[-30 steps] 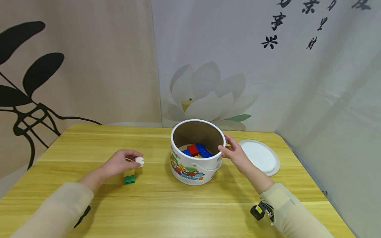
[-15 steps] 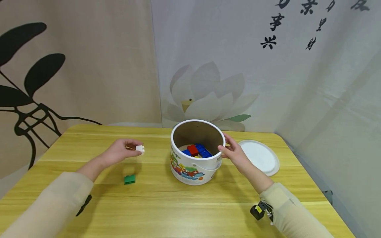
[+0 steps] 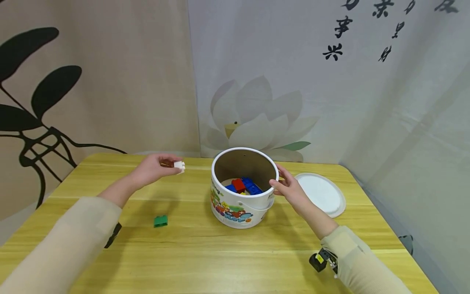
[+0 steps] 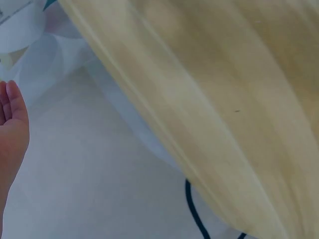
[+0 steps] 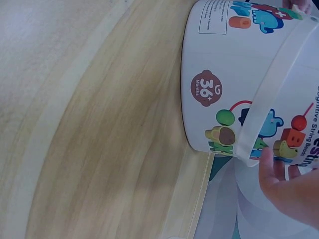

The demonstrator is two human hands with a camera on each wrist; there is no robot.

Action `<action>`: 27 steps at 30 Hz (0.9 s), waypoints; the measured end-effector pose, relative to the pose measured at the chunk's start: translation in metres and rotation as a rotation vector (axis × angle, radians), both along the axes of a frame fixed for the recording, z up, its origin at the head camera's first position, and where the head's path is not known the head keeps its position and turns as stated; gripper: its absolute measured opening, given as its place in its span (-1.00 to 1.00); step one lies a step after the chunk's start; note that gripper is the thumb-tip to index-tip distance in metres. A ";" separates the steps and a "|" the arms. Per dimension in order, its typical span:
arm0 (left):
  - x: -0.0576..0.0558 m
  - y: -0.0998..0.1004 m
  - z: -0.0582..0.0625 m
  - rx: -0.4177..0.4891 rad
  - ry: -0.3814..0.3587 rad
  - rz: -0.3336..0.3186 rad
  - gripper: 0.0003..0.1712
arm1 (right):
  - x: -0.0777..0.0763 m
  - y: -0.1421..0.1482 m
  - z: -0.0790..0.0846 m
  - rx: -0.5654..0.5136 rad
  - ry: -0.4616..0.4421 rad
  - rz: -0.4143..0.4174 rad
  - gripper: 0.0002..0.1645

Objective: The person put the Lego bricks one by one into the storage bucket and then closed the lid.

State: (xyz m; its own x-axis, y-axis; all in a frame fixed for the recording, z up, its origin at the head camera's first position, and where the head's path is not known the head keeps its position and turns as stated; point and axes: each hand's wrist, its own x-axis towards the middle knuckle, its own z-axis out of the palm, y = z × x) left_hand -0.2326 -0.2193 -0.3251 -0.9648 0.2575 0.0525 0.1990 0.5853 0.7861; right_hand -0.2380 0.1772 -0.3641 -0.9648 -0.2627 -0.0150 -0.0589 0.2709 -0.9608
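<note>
the left hand (image 3: 156, 169) pinches a white block (image 3: 178, 165) over the table (image 3: 205, 261), left of the bucket (image 3: 221, 209). the right hand (image 3: 291, 190) grips the bucket's right rim. inside lie a red block (image 3: 238, 185) and blue blocks (image 3: 251, 187). a green block (image 3: 160, 221) sits near left, the lid (image 3: 320, 192) far right.

A yellow, round-cornered, wood-grain surface (image 3: 205, 261) stands before a pale fabric backdrop (image 3: 136, 90). Printed on that backdrop are a grey-white lotus flower (image 3: 253, 106) (a slim green leaf (image 3: 295, 145) by its lower right), broad black leaves (image 3: 56, 90) on thin stems at left, and black brushed Chinese characters (image 3: 341, 26) at upper right. A flat round white lid (image 3: 319, 192) lies near the surface's right edge.
</note>
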 end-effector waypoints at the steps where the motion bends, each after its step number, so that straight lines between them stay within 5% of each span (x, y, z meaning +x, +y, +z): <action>1: -0.001 0.001 0.003 0.000 0.001 0.003 -0.48 | 0.000 0.000 0.000 -0.001 -0.001 -0.001 -0.25; 27: -0.026 0.066 0.038 0.059 0.033 -0.068 -0.52 | -0.001 0.002 -0.002 -0.015 0.003 0.012 -0.25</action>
